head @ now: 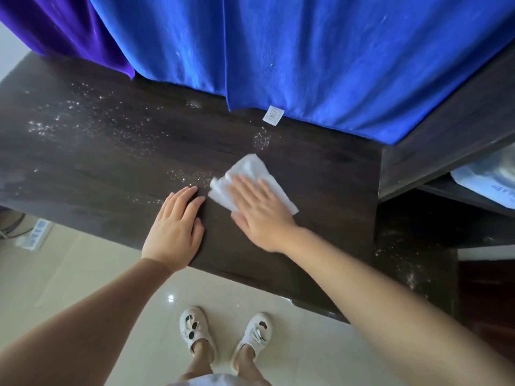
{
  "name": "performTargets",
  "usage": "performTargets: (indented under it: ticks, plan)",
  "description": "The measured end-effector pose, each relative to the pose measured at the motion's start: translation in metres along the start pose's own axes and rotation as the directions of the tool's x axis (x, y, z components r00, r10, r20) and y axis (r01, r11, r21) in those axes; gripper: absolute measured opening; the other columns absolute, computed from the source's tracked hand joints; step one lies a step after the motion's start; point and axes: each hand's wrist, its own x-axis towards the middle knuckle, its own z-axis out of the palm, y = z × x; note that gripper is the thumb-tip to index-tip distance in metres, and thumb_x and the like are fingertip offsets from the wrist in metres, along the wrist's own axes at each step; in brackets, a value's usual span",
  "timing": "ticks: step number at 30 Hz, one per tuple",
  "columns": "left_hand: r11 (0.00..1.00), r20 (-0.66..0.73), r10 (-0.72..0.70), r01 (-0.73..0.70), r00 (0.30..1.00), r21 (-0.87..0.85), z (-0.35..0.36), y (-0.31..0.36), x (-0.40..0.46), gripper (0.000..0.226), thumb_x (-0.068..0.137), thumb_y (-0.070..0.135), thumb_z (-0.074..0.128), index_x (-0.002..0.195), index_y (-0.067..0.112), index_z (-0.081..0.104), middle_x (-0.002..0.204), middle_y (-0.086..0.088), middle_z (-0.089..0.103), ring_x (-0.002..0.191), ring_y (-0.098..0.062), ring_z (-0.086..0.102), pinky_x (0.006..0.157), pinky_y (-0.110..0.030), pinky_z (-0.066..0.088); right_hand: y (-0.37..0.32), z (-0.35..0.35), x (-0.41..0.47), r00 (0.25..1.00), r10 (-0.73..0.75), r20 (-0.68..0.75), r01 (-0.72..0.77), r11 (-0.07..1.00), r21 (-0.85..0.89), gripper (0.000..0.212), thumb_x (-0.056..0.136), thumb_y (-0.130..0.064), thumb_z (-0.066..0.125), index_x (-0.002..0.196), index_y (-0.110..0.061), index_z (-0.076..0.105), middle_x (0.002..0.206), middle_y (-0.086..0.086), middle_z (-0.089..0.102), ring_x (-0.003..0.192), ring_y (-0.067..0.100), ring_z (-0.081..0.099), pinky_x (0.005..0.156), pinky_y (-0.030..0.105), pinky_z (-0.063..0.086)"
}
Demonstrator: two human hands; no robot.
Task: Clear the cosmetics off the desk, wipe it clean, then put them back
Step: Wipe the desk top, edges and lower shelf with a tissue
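Observation:
The dark wooden desk [83,162] carries scattered white powder specks [92,118] across its left and middle, with a denser patch near a towel's label. My right hand [259,210] lies flat, palm down, pressing a crumpled white wipe [250,168] onto the desk right of centre. My left hand [175,227] rests flat on the desk's front edge just left of the wipe, fingers together, holding nothing. No cosmetics are in view.
A blue towel [306,59] and a purple cloth [64,29] hang over the desk's back. A lower dusty shelf [412,246] and a light blue packet [490,176] sit at the right. A power strip [36,232] lies on the tiled floor.

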Motion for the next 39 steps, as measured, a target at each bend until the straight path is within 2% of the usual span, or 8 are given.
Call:
performTargets:
  ticks: [4,9,16,20,25,28,34,39]
  plan:
    - [1.0,-0.016,0.013,-0.013,1.0,0.007,-0.001,0.001,0.0,0.044,0.088,0.021,0.031,0.121,0.0,0.051,0.133,-0.019,0.048,0.126,-0.033,0.039,0.112,-0.042,0.021,0.072,-0.008,-0.037,0.974,0.22,-0.049,-0.219,0.976,0.015,0.061,0.092,-0.041,0.01,0.147,-0.017,0.012,0.156,0.001,0.01,0.144,0.015,0.006,0.118,0.044,0.009]
    - [1.0,-0.024,0.015,-0.015,1.0,0.009,-0.001,0.0,0.0,0.044,0.088,0.02,0.032,0.122,-0.001,0.05,0.133,-0.02,0.048,0.127,-0.031,0.036,0.111,-0.042,0.021,0.114,-0.034,-0.001,0.543,0.832,-0.109,-0.82,0.554,0.145,0.058,0.098,-0.032,0.019,0.147,-0.004,0.003,0.158,0.014,0.004,0.145,0.025,0.003,0.117,0.046,0.006]
    - [0.999,-0.084,-0.007,0.003,0.996,-0.052,-0.002,0.0,0.0,0.047,0.085,0.017,0.034,0.128,-0.001,0.04,0.138,-0.021,0.043,0.131,-0.029,0.031,0.114,-0.041,0.015,-0.022,-0.012,0.102,0.974,0.227,0.003,-0.227,0.972,0.064,0.057,0.1,-0.033,0.018,0.147,-0.011,-0.003,0.158,0.006,-0.007,0.145,0.018,-0.008,0.118,0.039,-0.006]
    - [0.998,-0.094,0.006,-0.012,0.996,-0.063,-0.002,-0.001,0.0,0.046,0.085,0.015,0.034,0.127,-0.002,0.042,0.136,-0.021,0.045,0.129,-0.029,0.034,0.113,-0.04,0.016,0.014,-0.017,0.068,0.992,0.122,0.011,-0.122,0.992,0.015,0.053,0.1,-0.031,0.019,0.148,-0.019,-0.001,0.158,-0.002,-0.006,0.145,0.012,-0.007,0.117,0.035,-0.007]
    - [0.996,-0.103,0.04,-0.049,0.994,-0.078,-0.001,-0.003,-0.001,0.045,0.085,0.014,0.035,0.126,-0.001,0.045,0.134,-0.019,0.048,0.128,-0.03,0.039,0.111,-0.042,0.02,0.098,-0.027,-0.009,0.63,0.767,-0.121,-0.764,0.64,0.08,0.055,0.098,-0.031,0.015,0.148,-0.01,0.008,0.158,0.008,0.007,0.145,0.022,0.008,0.115,0.039,0.003]
    - [0.993,-0.126,0.06,-0.072,0.99,-0.094,-0.001,-0.004,-0.001,0.045,0.085,0.013,0.035,0.126,-0.001,0.045,0.134,-0.018,0.049,0.127,-0.03,0.042,0.111,-0.041,0.021,0.064,-0.02,0.0,0.471,0.877,-0.098,-0.861,0.481,0.167,0.056,0.098,-0.029,0.017,0.147,-0.005,0.003,0.158,0.01,0.003,0.145,0.024,0.005,0.117,0.046,0.005]
    - [0.927,-0.187,-0.027,-0.046,0.982,-0.372,-0.017,-0.04,-0.007,0.044,0.088,0.014,0.034,0.13,0.001,0.04,0.137,-0.018,0.045,0.13,-0.024,0.032,0.114,-0.037,0.012,-0.109,0.013,0.075,0.947,0.318,0.049,-0.316,0.948,-0.044,0.059,0.097,-0.032,0.019,0.147,-0.019,-0.008,0.157,0.001,-0.013,0.143,0.015,-0.016,0.118,0.043,-0.006]
    - [0.989,-0.163,0.001,-0.025,0.987,-0.145,-0.046,-0.134,-0.008,0.046,0.09,0.021,0.031,0.129,-0.001,0.042,0.138,-0.018,0.044,0.132,-0.029,0.031,0.114,-0.043,0.014,-0.08,0.009,0.029,0.991,0.133,0.006,-0.133,0.991,0.015,0.061,0.088,-0.044,0.003,0.145,-0.021,-0.003,0.154,-0.006,-0.003,0.144,0.012,-0.003,0.115,0.033,-0.011]
